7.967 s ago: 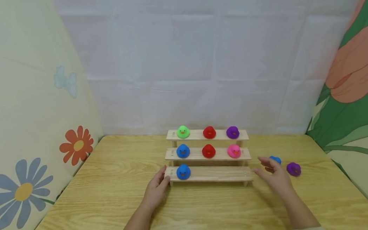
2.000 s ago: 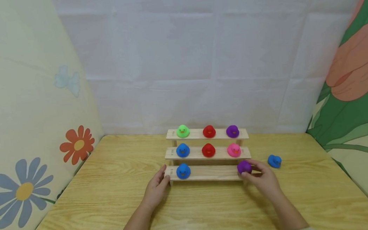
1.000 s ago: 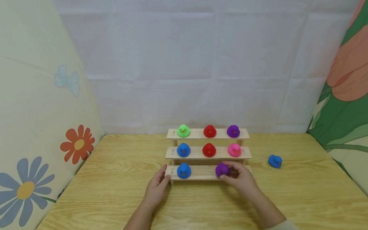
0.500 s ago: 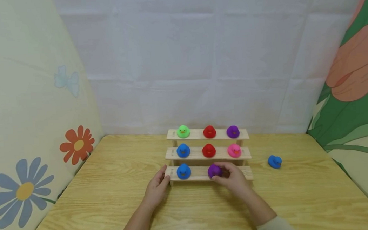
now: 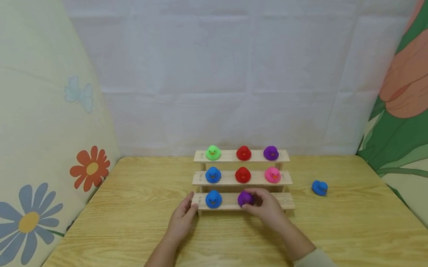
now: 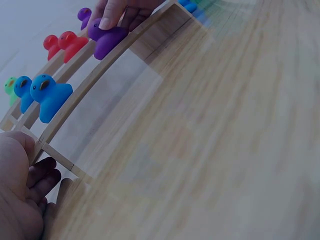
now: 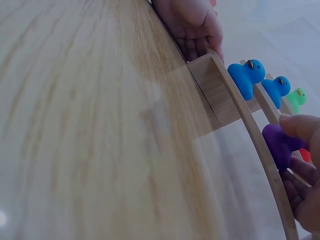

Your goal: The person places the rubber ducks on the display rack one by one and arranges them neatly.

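Observation:
My right hand (image 5: pixel 268 207) pinches a purple rubber duck (image 5: pixel 245 198) at the middle of the lowest step of a three-step wooden stand (image 5: pixel 229 206). To its left on that step sits a blue rubber duck (image 5: pixel 213 199). The left end of the same step is held by my left hand (image 5: pixel 182 218), thumb in front and fingers behind. In the left wrist view this hand (image 6: pixel 20 185) grips the step's end from below. The right wrist view has the purple duck (image 7: pixel 280 145) between thumb and fingers, its base on or very near the board.
The middle step carries a blue duck (image 5: pixel 213 174), a red duck (image 5: pixel 243 175) and a pink duck (image 5: pixel 273 175). On the top step are a green duck (image 5: pixel 213 152), a red duck (image 5: pixel 244 153) and a purple duck (image 5: pixel 271 153). Another blue duck (image 5: pixel 319 187) sits on the table (image 5: pixel 362 218), right of the stand.
Eight seconds ago the purple duck lay on the table at right. My right hand then brought it to the lowest step's right end and moved it left to the middle. The left hand stayed put.

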The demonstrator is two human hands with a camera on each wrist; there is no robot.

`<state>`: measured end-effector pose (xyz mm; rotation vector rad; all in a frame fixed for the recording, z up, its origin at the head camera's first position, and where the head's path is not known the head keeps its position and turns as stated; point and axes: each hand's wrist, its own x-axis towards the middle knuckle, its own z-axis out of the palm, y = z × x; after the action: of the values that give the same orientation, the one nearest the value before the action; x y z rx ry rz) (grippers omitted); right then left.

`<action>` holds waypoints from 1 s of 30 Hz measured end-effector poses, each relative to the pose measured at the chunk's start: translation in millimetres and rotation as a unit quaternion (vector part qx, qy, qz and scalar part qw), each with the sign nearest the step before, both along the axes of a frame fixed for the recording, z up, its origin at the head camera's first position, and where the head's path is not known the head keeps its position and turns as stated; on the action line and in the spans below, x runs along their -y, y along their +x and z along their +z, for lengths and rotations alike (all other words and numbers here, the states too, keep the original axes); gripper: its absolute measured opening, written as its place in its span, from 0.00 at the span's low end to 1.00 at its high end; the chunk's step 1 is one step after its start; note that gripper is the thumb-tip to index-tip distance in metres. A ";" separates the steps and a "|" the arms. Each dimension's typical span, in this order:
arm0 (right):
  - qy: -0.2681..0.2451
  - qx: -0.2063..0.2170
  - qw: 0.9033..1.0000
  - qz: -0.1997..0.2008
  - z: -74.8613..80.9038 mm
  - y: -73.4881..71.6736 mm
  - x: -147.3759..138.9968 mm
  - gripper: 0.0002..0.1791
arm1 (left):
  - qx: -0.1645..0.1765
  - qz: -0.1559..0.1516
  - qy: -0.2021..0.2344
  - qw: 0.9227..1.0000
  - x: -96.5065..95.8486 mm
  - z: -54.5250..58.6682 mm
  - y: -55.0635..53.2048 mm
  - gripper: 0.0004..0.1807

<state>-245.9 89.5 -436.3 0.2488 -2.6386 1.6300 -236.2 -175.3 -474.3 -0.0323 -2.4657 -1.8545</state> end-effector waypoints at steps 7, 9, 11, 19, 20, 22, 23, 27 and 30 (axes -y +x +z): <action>0.005 0.013 1.000 -0.003 1.2 0.8 1.9 0.24 | -0.001 -0.001 -0.005 1.000 0.2 0.8 1.2 0.29; 0.007 0.016 1.000 -0.004 0.9 0.6 2.3 0.24 | -0.003 -0.002 -0.007 1.000 0.3 1.2 1.8 0.29; 0.009 0.015 1.000 -0.005 0.8 0.6 2.7 0.24 | -0.006 -0.001 -0.010 1.000 0.4 1.2 2.2 0.29; 0.010 0.015 1.000 -0.004 0.5 -0.4 3.3 0.24 | 0.000 -0.004 -0.006 1.000 1.1 1.4 2.1 0.29; 0.009 0.015 1.000 -0.004 0.4 -0.6 3.2 0.25 | 0.001 -0.005 -0.006 1.000 1.2 1.5 2.2 0.29; 0.005 0.014 1.000 -0.004 -0.1 -1.1 3.0 0.26 | 0.003 -0.006 -0.005 1.000 1.4 1.2 2.0 0.30; 0.002 0.012 1.000 -0.004 -0.2 -1.2 2.8 0.27 | 0.002 -0.006 -0.005 1.000 1.3 1.3 2.0 0.30; -0.009 0.014 1.000 -0.006 0.2 -1.0 1.4 0.28 | 0.001 -0.007 -0.005 1.000 1.0 1.5 1.6 0.29; -0.011 0.017 1.000 -0.010 0.5 -0.9 -0.4 0.28 | 0.000 -0.008 -0.002 1.000 0.7 1.4 1.0 0.29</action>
<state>-246.8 89.8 -435.8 0.1944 -2.6371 1.6713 -235.2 -176.0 -472.9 -0.0540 -2.4770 -1.8548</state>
